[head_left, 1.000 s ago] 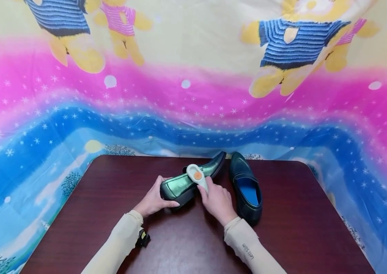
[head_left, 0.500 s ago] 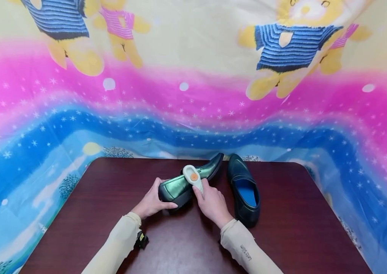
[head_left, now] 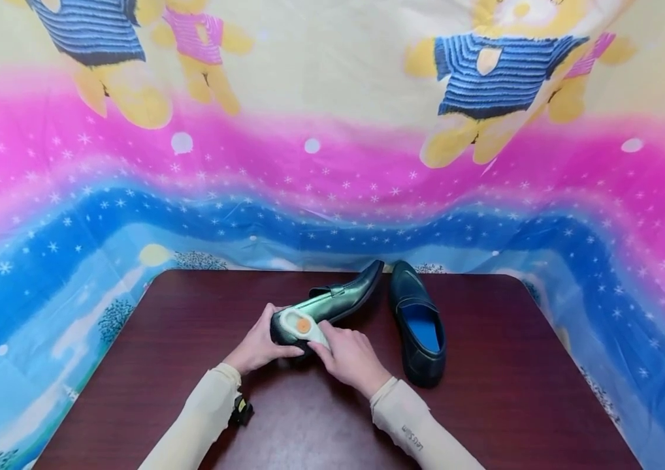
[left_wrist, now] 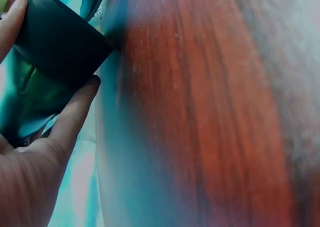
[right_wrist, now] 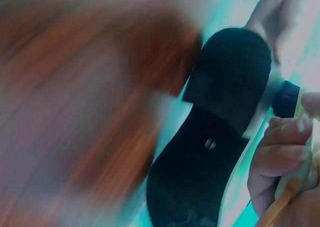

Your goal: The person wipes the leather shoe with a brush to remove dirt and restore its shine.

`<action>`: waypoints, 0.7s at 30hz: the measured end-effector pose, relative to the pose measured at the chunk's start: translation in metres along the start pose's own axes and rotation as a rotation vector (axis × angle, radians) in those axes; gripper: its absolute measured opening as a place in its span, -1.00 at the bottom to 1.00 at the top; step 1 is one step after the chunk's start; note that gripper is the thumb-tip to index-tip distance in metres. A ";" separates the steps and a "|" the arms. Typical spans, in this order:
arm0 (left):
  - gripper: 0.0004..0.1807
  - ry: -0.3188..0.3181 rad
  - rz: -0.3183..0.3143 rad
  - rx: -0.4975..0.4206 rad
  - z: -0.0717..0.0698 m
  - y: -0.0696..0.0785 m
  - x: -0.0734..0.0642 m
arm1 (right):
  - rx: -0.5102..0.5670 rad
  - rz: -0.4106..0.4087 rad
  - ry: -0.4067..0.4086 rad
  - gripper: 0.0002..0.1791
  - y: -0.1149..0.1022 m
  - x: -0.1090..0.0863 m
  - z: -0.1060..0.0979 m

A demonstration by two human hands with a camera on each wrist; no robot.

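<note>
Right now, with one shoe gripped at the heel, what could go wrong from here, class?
1. The held shoe is gripped at its heel end by the left hand, so it might twist under pressure.
2. The pale tool in the right hand is close to the left hand and could bump it.
3. The held shoe's toe points near the second shoe and may knock it.

The 2 sleeves (head_left: 197,418) are cream, the right bearing dark lettering (head_left: 411,437).
</note>
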State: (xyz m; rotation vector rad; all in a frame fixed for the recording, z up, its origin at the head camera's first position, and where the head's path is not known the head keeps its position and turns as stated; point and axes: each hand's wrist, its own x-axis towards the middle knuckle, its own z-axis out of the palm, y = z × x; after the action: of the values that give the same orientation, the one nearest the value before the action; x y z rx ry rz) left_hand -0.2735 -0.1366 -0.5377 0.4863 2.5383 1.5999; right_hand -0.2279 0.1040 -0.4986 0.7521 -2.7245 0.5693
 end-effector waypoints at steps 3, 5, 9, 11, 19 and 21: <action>-0.11 -0.004 0.002 0.002 -0.001 0.000 0.000 | -0.024 0.079 0.063 -0.72 0.018 -0.001 -0.006; -0.11 -0.012 -0.005 -0.008 -0.002 0.000 0.000 | -0.029 0.144 0.100 -0.72 0.030 -0.002 -0.010; -0.13 -0.008 -0.022 -0.024 -0.001 0.000 -0.001 | -0.011 0.202 0.101 -0.71 0.043 -0.005 -0.017; -0.13 -0.003 -0.026 -0.027 0.000 0.001 -0.002 | 0.012 0.208 0.085 -0.69 0.043 -0.006 -0.017; -0.09 -0.010 0.006 0.019 0.002 0.002 -0.002 | 0.069 0.122 0.070 -0.73 0.005 -0.001 -0.010; -0.08 0.004 0.010 0.034 0.000 0.003 -0.003 | 0.062 0.047 0.031 -0.72 -0.008 0.003 -0.004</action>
State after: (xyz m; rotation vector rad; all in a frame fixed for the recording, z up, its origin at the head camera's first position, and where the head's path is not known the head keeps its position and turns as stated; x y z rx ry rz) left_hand -0.2704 -0.1361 -0.5359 0.5004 2.5741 1.5643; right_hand -0.2259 0.0980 -0.4915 0.6897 -2.7138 0.6725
